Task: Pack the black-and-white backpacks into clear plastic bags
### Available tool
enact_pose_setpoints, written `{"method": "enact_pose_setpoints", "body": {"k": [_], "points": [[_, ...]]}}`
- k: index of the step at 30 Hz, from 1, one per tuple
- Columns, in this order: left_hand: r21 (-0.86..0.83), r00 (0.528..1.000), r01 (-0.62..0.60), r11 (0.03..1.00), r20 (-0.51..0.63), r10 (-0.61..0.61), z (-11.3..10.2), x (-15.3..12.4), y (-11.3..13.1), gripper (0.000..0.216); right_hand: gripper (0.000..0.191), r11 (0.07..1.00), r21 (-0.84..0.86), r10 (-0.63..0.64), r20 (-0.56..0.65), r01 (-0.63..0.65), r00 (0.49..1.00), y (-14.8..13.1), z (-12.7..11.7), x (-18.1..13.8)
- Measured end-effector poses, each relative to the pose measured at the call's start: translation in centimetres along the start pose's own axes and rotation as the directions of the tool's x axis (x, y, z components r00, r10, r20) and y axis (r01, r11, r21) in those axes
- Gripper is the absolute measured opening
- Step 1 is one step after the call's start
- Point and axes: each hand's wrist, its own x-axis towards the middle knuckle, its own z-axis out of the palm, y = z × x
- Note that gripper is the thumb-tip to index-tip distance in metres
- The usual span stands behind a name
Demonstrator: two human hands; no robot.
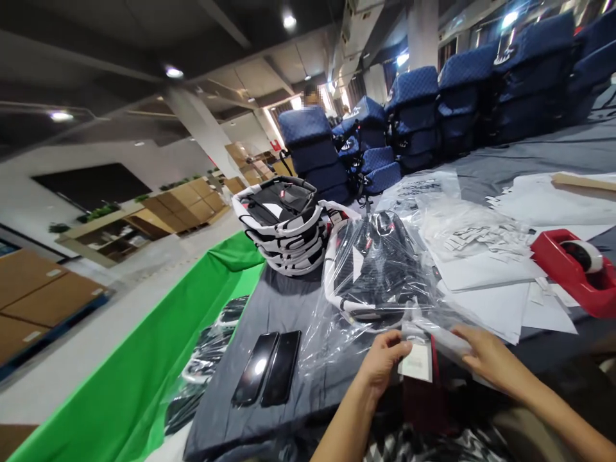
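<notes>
A black bag with white trim [380, 263] lies inside a clear plastic bag [315, 340] on the table in front of me. My left hand [382, 362] is closed at the near end of the plastic, its thumb and fingers pinching a white tag [416, 362] that has a dark red piece behind it. To the right, my right hand [484, 356] has its fingers closed on the gathered edge of the plastic bag. Left of the wrapped bag stands a stack of similar black-and-white bags [298, 247].
Two black phones [282, 369] lie at left on the grey cloth. A red tape dispenser [577, 269], papers [491, 308] and a pile of small white tags [476, 237] are at right. Stacked blue quilted bags [414, 115] line the back. Wrapped bags rest in a green-lined trough [135, 366].
</notes>
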Motion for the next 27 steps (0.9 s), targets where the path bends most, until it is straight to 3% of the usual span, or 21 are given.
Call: {"method": "enact_pose_setpoints", "body": {"k": [3, 6, 9, 11, 15, 17, 19, 21, 25, 27], "points": [[-0.241, 0.996, 0.083, 0.967, 0.037, -0.076, 0.7, 0.0, -0.1, 0.052, 0.035, 0.958, 0.286, -0.027, 0.173, -0.024, 0.984, -0.6, -0.7, -1.1], [-0.37, 0.996, 0.089, 0.925, 0.041, -0.079, 2.0, 0.9, -1.4, 0.055, 0.045, 0.848, 0.491, 0.048, 0.303, -0.199, 0.952, -2.1, 0.2, -2.7], [-0.418, 0.992, 0.129, 0.899, 0.049, -0.119, 2.9, 1.6, -2.7, 0.054, 0.056, 0.682, 0.611, 0.142, 0.429, -0.402, 0.892, -2.5, 1.8, -4.0], [-0.427, 0.987, 0.159, 0.89, 0.05, -0.152, 2.9, 1.7, -3.5, 0.056, 0.054, 0.627, 0.625, 0.177, 0.467, -0.465, 0.867, -1.6, 2.5, -4.6], [-0.337, 0.995, 0.071, 0.939, -0.042, -0.091, 3.0, 1.2, -4.9, 0.056, 0.051, 0.777, 0.519, 0.222, 0.302, -0.355, 0.927, 0.6, 2.2, -4.7], [-0.192, 0.992, -0.052, 0.98, -0.119, 0.029, 3.5, 1.0, -5.7, 0.056, 0.055, 0.843, 0.468, 0.18, 0.218, -0.264, 0.959, 1.0, 1.9, -4.7], [-0.054, 0.975, -0.165, 0.985, -0.161, 0.154, 4.0, 0.9, -6.4, 0.057, 0.06, 0.842, 0.488, 0.136, 0.22, -0.23, 0.966, 0.8, 1.8, -4.8], [-0.002, 0.969, -0.201, 0.98, -0.147, 0.198, 4.3, 0.8, -6.7, 0.057, 0.064, 0.767, 0.582, 0.132, 0.268, -0.269, 0.954, 0.6, 2.0, -5.3], [0.043, 0.999, -0.049, 0.998, 0.017, 0.048, 3.5, 0.5, -6.2, 0.059, 0.068, 0.455, 0.745, 0.284, 0.399, -0.489, 0.872, 1.4, 2.2, -6.5], [0.105, 0.999, -0.031, 0.994, 0.024, 0.029, 3.0, 0.6, -5.9, 0.057, 0.069, 0.374, 0.761, 0.316, 0.433, -0.53, 0.844, 2.2, 2.4, -6.6]]}}
